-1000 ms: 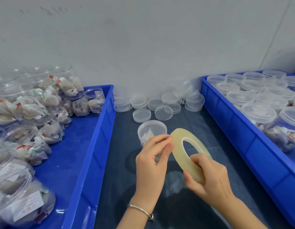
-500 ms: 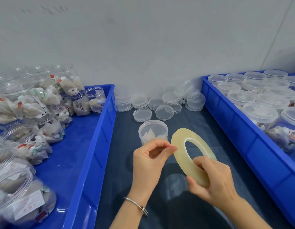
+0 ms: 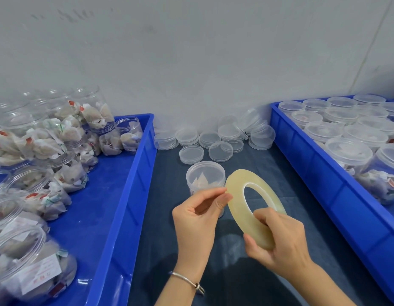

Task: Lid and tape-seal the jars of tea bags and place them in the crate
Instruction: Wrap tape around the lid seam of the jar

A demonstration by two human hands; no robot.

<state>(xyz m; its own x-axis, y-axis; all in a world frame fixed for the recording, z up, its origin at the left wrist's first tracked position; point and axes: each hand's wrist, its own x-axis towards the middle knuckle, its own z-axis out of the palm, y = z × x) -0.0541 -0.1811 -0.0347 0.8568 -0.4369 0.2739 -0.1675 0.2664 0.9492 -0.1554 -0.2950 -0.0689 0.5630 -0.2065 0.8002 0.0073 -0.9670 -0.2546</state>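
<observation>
So: right hand (image 3: 278, 241) gripped the lower rim of the tape roll (image 3: 244, 204) — thumb below, fingers curled over the top edge and into the centre hole. Roll was a wide, flat, yellowish ring, held tilted above the dark mat (image 3: 269, 168), its upper edge just beside the lidded jar (image 3: 205, 180).

Left hand (image 3: 198, 217) sat at the roll's upper left edge, thumb and forefinger pressed together in a pinch right at the rim, other fingers curled underneath. Couldn't tell whether a tape end was actually between the fingertips — too thin and clear to see. A metal bangle (image 3: 187, 281) was on the left wrist.

Jar stood upright on the mat between the two crates, clear lid on, tea bags visible inside; the left hand hid its lower part. No tape visible on it.

Behind it, loose clear lids (image 3: 213, 140) lay in short stacks and singles near the wall.

Left blue crate (image 3: 129, 191) held open jars of tea bags (image 3: 59, 180), some upright, some lying on their sides, piled toward the left edge. Right blue crate (image 3: 324, 177) held lidded jars (image 3: 348, 151) packed close together in rows, all upright.
</observation>
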